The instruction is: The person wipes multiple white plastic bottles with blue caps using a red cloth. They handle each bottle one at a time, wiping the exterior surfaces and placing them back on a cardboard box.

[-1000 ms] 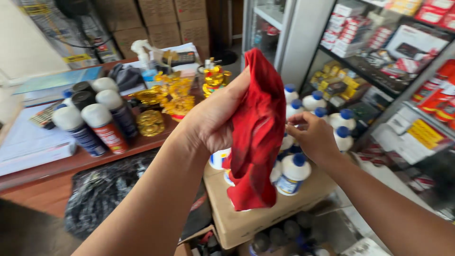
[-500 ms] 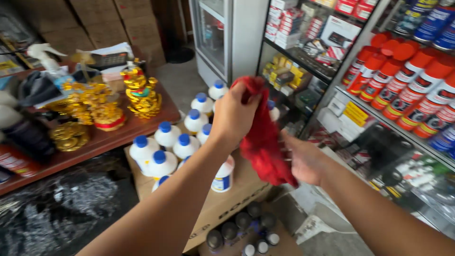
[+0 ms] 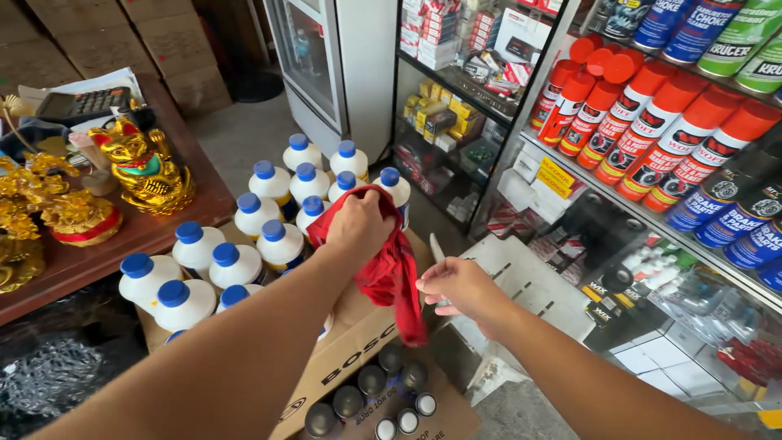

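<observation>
The left hand [image 3: 358, 224] has its fingers closed around a bunched red cloth rag [image 3: 391, 273], gripping its upper end directly above the open brown cardboard box [image 3: 358, 342]. The loose end of the rag hangs down over the box's near right edge. The right hand [image 3: 456, 287] is just right of the hanging rag, beside the box, fingers lightly curled with the tips close to the fabric; whether they pinch it cannot be told.

Inside the box stands a cluster of white plastic bottles with blue screw caps [image 3: 244, 244], upright and packed close, mostly left of and behind the gripping hand. In front of the box, lower down, another carton holds round dark-capped cans [image 3: 371, 395] seen from above.

Left of the box is a dark wooden bench [image 3: 163, 228] carrying shiny gold figurines [image 3: 142, 167] and, farther back, a black calculator [image 3: 81, 103]. Right of the box, a metal shelf [image 3: 652, 224] holds spray cans with red-orange caps [image 3: 652, 134] in a row. Behind the box stands a glass-doored cabinet [image 3: 326, 65].
</observation>
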